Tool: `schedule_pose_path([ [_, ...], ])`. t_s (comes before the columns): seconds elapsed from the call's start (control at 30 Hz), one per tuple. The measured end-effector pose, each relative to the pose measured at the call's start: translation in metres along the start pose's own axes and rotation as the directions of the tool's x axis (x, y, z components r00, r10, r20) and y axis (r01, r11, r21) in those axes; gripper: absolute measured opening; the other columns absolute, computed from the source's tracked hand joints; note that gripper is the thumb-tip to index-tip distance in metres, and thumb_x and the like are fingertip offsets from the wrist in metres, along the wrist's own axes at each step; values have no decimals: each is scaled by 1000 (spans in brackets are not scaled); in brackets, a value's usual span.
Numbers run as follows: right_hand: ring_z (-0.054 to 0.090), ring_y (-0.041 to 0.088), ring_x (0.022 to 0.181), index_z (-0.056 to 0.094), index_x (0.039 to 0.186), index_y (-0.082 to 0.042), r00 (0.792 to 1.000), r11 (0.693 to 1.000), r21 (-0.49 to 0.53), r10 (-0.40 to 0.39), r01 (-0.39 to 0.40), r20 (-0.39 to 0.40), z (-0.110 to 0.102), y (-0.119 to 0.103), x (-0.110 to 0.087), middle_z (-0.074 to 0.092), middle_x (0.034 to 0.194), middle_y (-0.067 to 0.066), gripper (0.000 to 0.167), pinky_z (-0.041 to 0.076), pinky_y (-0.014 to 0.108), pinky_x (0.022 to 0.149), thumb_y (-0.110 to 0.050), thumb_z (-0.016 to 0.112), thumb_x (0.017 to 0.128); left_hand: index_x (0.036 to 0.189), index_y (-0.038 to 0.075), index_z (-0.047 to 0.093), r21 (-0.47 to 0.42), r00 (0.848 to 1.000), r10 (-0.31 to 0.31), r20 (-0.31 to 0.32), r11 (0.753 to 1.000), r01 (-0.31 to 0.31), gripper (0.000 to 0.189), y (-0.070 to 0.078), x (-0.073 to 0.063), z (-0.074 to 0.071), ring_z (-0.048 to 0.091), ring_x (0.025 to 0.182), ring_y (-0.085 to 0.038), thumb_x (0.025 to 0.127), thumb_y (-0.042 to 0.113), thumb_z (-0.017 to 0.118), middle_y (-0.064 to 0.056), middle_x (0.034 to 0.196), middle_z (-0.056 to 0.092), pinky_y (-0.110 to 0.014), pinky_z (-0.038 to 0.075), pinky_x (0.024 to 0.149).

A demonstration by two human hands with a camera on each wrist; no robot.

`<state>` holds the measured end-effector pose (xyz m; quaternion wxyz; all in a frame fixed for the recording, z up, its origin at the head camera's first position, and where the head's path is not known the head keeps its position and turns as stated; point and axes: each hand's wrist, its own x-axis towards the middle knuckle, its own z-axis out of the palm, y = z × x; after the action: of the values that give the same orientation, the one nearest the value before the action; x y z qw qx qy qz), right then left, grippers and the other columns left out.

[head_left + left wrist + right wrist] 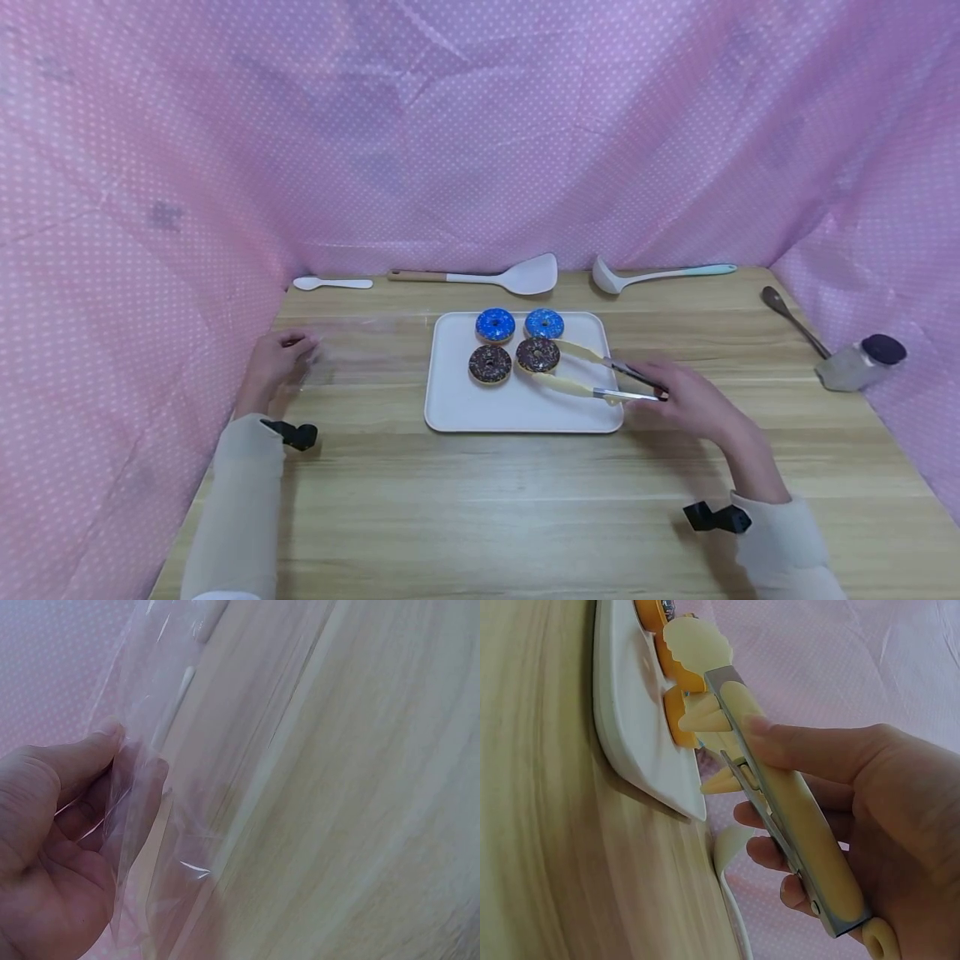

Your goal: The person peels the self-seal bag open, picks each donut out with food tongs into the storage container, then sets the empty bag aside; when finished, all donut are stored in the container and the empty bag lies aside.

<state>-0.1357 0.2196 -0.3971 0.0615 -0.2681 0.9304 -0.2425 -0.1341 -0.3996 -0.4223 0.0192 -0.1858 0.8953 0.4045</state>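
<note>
My left hand (279, 360) pinches the edge of a clear plastic bag (139, 802) between thumb and fingers; the film stretches to the right over the table toward the tray. In my right hand (686, 398) is a pair of cream-tipped metal tongs (791, 817), thumb on one arm and fingers round the other. The tongs' tips sit on either side of a chocolate donut (537, 355) on the white tray (525, 412). Beside it lies another chocolate donut (490, 365). Behind them are a dark blue donut (495, 325) and a lighter blue donut (544, 323).
Along the back edge lie a small white spoon (333, 284), a white spatula (525, 275) with a wooden handle, and a white ladle (611, 277). At the right are a dark spoon (793, 319) and a jar (851, 368) with a black lid. Pink dotted cloth (480, 125) surrounds the table.
</note>
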Motion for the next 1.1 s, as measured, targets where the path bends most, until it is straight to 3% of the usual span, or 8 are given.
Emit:
schedule_pose_path([
  [0.13,51,19,82,56,133,-6,999,999,11,30,-30,25,4,3,-3,62,104,11,55,41,30,67,-18,75,83,124,4,60,3,1000,10,5,1000,-10,41,1,0,1,54,98,-22,97,34,55,-18,120,59,-24,43,77],
  [0.3,53,22,92,53,135,-5,998,998,17,54,-55,42,9,5,-4,62,119,14,60,44,37,76,-21,75,83,120,4,62,-10,1000,17,3,1000,-17,39,0,1,3,55,87,-13,96,35,57,-10,106,64,-22,46,71],
  [0.43,54,24,94,52,136,-5,997,998,11,65,-66,43,11,5,-5,61,122,16,63,46,41,79,-24,76,82,114,5,65,-33,1000,25,-14,999,-26,37,0,2,5,54,82,-8,94,35,61,-2,96,65,-19,46,68],
  [0.57,56,26,103,51,137,-7,998,998,15,59,-59,37,12,6,-7,60,125,16,65,47,47,86,-29,76,81,111,4,66,36,997,80,-22,996,-79,33,1,2,6,52,85,-10,95,32,60,-6,102,65,-19,43,69],
  [0.7,56,19,84,53,135,-8,998,997,47,57,-57,-2,9,10,-10,64,105,11,63,47,34,71,-33,75,82,111,6,66,88,996,88,-5,992,-87,30,1,2,6,52,89,-16,96,31,58,-13,108,64,-22,42,72],
  [0.83,46,16,68,51,136,-8,992,992,96,92,-85,-80,2,15,-13,54,83,7,62,38,26,56,-35,72,85,114,6,65,89,998,65,20,994,-66,33,2,2,6,52,96,-20,96,32,58,-16,112,64,-25,40,77],
  [0.97,50,26,77,38,144,-4,968,978,118,188,-170,-164,-1,20,-14,52,95,17,72,42,36,62,-37,68,88,117,8,63,107,997,52,57,993,-58,34,2,1,7,53,103,-25,96,33,57,-16,115,62,-31,41,83],
  [1.1,50,46,99,30,147,1,912,939,178,333,-296,-239,4,27,-16,47,115,33,79,43,58,76,-41,65,90,117,7,61,114,994,69,81,990,-78,34,2,0,9,52,110,-30,97,32,55,-18,119,60,-40,42,90],
])
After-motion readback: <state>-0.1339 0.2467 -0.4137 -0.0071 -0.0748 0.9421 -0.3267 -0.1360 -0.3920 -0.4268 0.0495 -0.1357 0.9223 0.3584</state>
